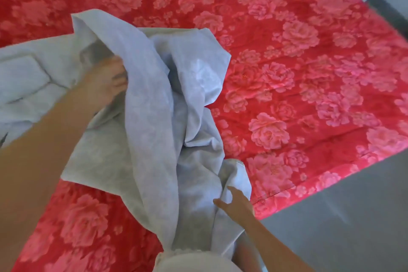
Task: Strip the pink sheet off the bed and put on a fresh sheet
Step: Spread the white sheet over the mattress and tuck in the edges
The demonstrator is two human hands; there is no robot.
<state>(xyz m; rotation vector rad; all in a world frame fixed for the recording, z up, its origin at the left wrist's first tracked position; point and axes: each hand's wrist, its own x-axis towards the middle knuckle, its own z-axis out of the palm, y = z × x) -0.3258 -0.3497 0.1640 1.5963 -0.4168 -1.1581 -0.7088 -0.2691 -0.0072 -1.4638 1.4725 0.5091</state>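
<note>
At nine o'clock from the middle of the view, the fingers (117, 73) of the left hand (103, 83) are curled into a raised fold of the fresh sheet (150, 117), gripping it from inside so the cloth tents over the knuckles. Down at five o'clock, the right hand (237, 204) lies on the lower part of the same cloth. Its thumb and one finger show fairly straight, and the others are hidden, so I cannot tell whether it pinches the fabric or only rests there.

Between the two hands, the pale blue-grey sheet hangs in a long, loosely twisted bundle. It is partly unfolded, with a flat folded portion lying off toward nine o'clock. Its lower end drops toward six o'clock against the person's white clothing.

Beneath it, the bed (344, 168) fills most of the view under a red-pink rose-patterned cover (287, 55), spread flat and quilted. I cannot tell whether this is the pink sheet to be stripped. Grey floor (353, 205) shows from three to five o'clock.

The sheet looks light, thin and limp. It will likely sag and tangle instead of holding a shape, and slide easily over the cover. It is probably best held by an edge or corner in each hand, well apart, so it can be shaken open.
</note>
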